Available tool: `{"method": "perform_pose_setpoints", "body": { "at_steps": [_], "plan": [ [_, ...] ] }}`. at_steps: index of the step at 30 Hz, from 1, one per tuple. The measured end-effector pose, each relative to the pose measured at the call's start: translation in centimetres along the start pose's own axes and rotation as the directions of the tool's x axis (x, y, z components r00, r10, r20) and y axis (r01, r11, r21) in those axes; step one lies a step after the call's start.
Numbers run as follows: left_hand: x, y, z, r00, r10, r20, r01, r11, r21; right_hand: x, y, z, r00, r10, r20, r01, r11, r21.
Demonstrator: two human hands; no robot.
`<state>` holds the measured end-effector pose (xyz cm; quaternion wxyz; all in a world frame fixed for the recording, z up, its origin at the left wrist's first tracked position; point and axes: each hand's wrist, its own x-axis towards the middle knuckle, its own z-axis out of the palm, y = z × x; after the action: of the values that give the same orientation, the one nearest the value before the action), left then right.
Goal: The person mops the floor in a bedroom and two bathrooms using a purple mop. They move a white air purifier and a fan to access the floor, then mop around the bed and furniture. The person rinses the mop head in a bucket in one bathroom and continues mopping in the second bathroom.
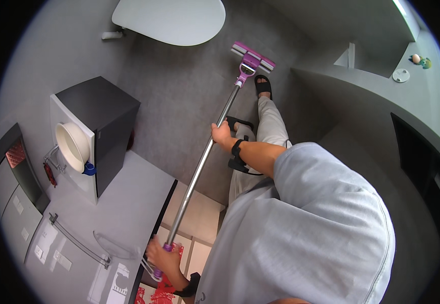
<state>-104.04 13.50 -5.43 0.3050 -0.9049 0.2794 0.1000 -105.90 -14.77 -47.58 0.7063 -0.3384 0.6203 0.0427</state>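
Note:
My right hand [221, 133] is closed around the metal pole of a sponge mop [197, 174], about midway along it. Near the pole's lower end in the picture, my left hand [163, 255] is at the purple grip, slightly blurred, with its fingers spread and the grip against the palm side; how firmly it holds is unclear. The purple and white mop head [253, 57] rests on the grey floor, just beyond my sandalled foot [263, 86].
On the left stands a dark washbasin cabinet [102, 114] with a cream basin [72, 147] on top. A white oval surface [170, 19] is at the top. On the right, a ledge [387, 87] carries small items. Pale cabinets [193, 212] with red decorations are below.

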Motion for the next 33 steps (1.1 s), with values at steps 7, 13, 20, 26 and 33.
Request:
{"method": "perform_pose_setpoints", "body": {
  "at_steps": [7,13,20,26,33],
  "plan": [
    [-3.0,1.0,6.0,0.699,-0.100,0.708,0.277,0.950,-0.140,8.8,6.9,-1.0,0.920,-0.358,-0.160,0.301,0.906,-0.298],
    [11.4,13.8,14.6,0.758,0.081,0.647,0.208,0.910,-0.358,31.7,-3.6,-9.4,0.957,-0.208,-0.203,0.148,0.950,-0.276],
    [23.5,25.3,22.3,0.784,0.229,0.577,0.110,0.863,-0.493,42.5,-7.1,-13.9,0.974,-0.210,-0.079,0.031,0.475,-0.880],
    [24.2,26.5,26.2,0.708,0.308,0.636,0.102,0.846,-0.523,41.7,-3.9,-13.2,0.899,-0.177,-0.401,-0.086,0.825,-0.559],
    [13.3,12.3,32.4,0.745,0.144,0.651,0.172,0.902,-0.396,33.5,12.7,-3.6,0.997,0.044,-0.064,-0.073,0.792,-0.606]
  ]
}}
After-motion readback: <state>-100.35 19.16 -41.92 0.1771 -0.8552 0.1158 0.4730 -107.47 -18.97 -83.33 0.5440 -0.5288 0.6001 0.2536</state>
